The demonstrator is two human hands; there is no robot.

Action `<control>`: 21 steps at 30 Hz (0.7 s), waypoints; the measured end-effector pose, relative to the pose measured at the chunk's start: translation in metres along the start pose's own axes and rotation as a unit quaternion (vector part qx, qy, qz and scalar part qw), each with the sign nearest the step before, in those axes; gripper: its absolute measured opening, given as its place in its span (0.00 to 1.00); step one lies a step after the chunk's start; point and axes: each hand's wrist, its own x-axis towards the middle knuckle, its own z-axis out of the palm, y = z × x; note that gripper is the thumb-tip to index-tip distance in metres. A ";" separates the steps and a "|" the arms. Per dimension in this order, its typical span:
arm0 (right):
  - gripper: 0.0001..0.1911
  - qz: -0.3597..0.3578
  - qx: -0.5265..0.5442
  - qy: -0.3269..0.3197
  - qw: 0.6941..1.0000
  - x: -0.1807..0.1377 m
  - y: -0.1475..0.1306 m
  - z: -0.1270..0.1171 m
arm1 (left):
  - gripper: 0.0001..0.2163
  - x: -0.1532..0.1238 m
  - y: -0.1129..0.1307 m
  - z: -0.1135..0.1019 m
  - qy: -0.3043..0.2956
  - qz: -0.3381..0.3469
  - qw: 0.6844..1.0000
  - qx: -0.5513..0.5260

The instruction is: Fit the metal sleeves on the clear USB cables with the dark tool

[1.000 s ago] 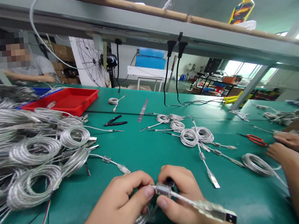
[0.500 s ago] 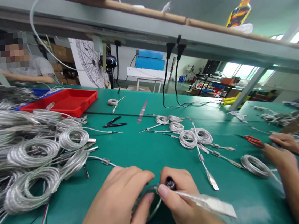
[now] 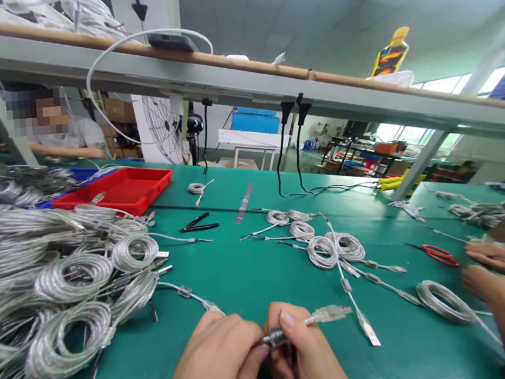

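Gripping, head view: left hand [image 3: 214, 358] and right hand [image 3: 304, 350], both closed on a clear USB cable [image 3: 327, 314]
Cable position: held over the green bench mat [image 3: 224, 274]
Nearby: coiled cables [image 3: 72, 278] leftward, red scissors [image 3: 439, 255] beside a co-worker's hand [image 3: 490, 257]

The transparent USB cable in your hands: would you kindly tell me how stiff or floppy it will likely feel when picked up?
The transparent USB cable will probably feel springy rather than floppy: matching cables on the bench hold round coils. Its clear moulded plug looks rigid, and its glossy surface may slip slightly.
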 end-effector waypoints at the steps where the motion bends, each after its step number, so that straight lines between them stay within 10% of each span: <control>1: 0.32 -0.023 -0.028 -0.003 0.999 -0.001 -0.001 -0.003 | 0.12 0.000 -0.001 -0.001 -0.002 -0.001 1.000 -0.008; 7: 0.15 -0.131 -0.374 -0.010 0.918 -0.012 -0.028 -0.008 | 0.13 0.006 0.005 -0.016 -0.026 -0.062 0.993 -0.096; 21: 0.13 -0.094 -0.453 -0.071 0.884 -0.012 -0.039 -0.007 | 0.15 0.013 0.011 -0.032 -0.092 -0.142 0.969 -0.180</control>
